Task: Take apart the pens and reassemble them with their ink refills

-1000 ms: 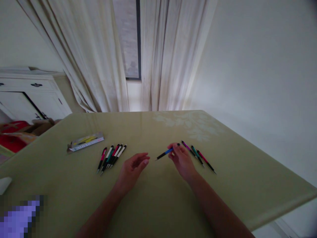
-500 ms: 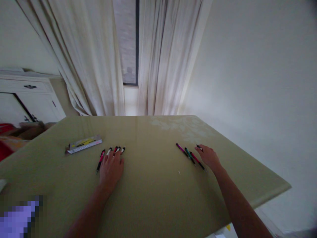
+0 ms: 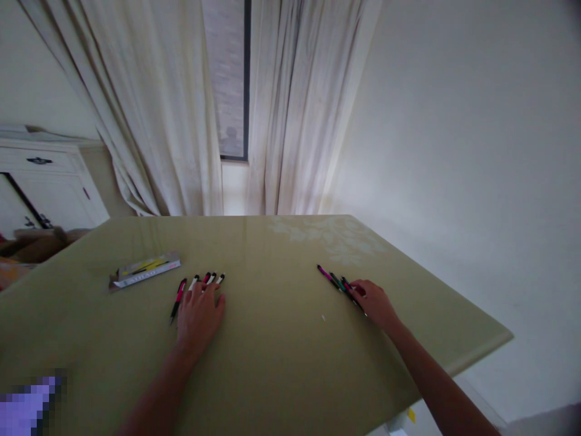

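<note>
So on your far left there's a white cabinet (image 3: 54, 181) with dark handles, and some brown stuff (image 3: 39, 248) piled by the table edge, too cut off to make out. Next, lying on the greenish table (image 3: 267, 351), is a see-through box (image 3: 147, 270) with something yellow inside. Just right of that you've got a pink-and-black pen (image 3: 178, 301) lying at a slant, right beside your left hand (image 3: 200, 318). That hand is palm down over a bunch of pens (image 3: 212, 278), so mostly just their top ends poke out past your fingers, white and pink with black tips. Those fingers sit close together with the thumb off to the right, but I can't tell if they're gripping anything. Middle of the table, there's a tiny white sliver (image 3: 323, 317), nearer the right group. Then comes a purple pen (image 3: 325, 274), a teal pen (image 3: 338, 283) next to it, and a darker pen (image 3: 347, 286) right at your right hand (image 3: 372, 301). Fingers there are bent and touching that end of the group, though whether they're actually pinching a pen, can't tell, your hand covers it.
</note>
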Motion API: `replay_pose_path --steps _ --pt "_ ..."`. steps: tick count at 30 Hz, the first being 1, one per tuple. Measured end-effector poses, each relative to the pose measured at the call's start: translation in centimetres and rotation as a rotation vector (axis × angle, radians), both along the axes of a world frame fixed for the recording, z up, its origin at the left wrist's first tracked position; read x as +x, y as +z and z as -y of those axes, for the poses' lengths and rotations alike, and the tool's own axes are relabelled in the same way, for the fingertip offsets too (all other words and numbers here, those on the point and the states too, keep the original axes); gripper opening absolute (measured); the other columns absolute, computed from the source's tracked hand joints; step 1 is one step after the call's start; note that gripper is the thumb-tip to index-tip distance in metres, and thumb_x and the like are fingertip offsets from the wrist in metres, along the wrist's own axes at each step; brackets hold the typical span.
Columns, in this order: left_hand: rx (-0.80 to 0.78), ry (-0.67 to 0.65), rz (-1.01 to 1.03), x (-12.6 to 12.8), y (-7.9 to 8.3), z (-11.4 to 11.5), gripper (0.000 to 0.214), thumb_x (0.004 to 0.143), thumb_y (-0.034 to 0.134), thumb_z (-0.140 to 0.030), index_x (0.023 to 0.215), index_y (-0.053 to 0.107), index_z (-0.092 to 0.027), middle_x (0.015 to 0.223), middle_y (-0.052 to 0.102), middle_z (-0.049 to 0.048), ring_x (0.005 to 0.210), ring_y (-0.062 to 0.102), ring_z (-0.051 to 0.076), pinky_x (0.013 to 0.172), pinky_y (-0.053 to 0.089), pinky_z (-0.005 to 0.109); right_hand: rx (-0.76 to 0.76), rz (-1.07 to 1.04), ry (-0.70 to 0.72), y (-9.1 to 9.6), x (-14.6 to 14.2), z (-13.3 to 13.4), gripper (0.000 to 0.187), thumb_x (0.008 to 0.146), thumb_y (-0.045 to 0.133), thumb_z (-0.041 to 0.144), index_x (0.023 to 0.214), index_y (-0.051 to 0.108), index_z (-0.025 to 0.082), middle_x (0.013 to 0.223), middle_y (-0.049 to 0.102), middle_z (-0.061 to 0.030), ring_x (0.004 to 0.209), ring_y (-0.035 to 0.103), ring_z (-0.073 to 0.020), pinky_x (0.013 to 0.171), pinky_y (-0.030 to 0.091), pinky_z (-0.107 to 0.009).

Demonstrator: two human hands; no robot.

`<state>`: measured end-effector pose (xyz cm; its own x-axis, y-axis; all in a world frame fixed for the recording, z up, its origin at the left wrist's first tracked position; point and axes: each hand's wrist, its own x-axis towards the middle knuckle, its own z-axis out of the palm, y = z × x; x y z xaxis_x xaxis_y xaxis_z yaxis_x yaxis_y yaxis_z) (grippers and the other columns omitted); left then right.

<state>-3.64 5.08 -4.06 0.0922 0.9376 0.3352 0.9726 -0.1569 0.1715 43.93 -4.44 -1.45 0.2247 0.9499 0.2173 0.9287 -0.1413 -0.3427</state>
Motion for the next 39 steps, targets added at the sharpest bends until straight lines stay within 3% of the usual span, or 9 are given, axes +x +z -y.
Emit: replay_pose_path --steps 10,15,22,32,39 --pt "-0.006 0.003 0.041 0.2 0.0 0.4 0.035 0.096 0.053 -0.031 0.123 0.07 -0.017 0.128 0.063 0.0162 0.118 0.059 0.033 0.099 0.049 0.047 0.053 -0.014 0.053 0.0 -1.1 -2.3 0.031 0.094 0.054 0.037 0.106 0.076 0.02 0.101 0.074 -0.0119 0.092 0.07 -0.0261 0.084 0.054 -0.036" --pt "-0.011 -0.005 0.024 0.2 0.0 0.4 0.038 0.097 0.051 -0.032 0.126 0.069 -0.015 0.128 0.063 0.0169 0.12 0.058 0.035 0.102 0.047 0.047 -0.021 -0.093 0.161 0.6 -0.5 -2.0 0.033 0.084 0.066 0.038 0.111 0.077 0.021 0.11 0.074 -0.0118 0.094 0.072 -0.0264 0.085 0.057 -0.035" --pt "0.008 0.0 0.029 0.3 -0.1 0.4 0.037 0.098 0.052 -0.031 0.125 0.069 -0.014 0.127 0.063 0.0171 0.121 0.058 0.033 0.103 0.047 0.046 -0.027 -0.185 0.146 0.5 0.7 -2.1 0.032 0.083 0.064 0.032 0.11 0.079 0.023 0.112 0.076 -0.0108 0.098 0.073 -0.0278 0.089 0.058 -0.039" --pt "-0.017 -0.009 0.05 0.4 0.4 0.6 0.038 0.096 0.053 -0.029 0.125 0.071 -0.013 0.127 0.064 0.0186 0.12 0.058 0.036 0.1 0.048 0.048 -0.004 -0.213 0.085 0.6 2.2 -5.0 0.026 0.08 0.065 0.024 0.101 0.079 0.021 0.106 0.078 -0.0101 0.093 0.075 -0.0279 0.09 0.057 -0.041" --pt "-0.021 -0.006 0.06 0.6 0.7 0.8 0.038 0.097 0.052 -0.03 0.124 0.07 -0.012 0.127 0.064 0.0191 0.119 0.058 0.035 0.1 0.048 0.048 -0.011 -0.25 0.203 0.6 -0.2 -6.8 0.026 0.082 0.065 0.025 0.104 0.079 0.022 0.109 0.078 -0.0092 0.1 0.073 -0.026 0.093 0.057 -0.039"
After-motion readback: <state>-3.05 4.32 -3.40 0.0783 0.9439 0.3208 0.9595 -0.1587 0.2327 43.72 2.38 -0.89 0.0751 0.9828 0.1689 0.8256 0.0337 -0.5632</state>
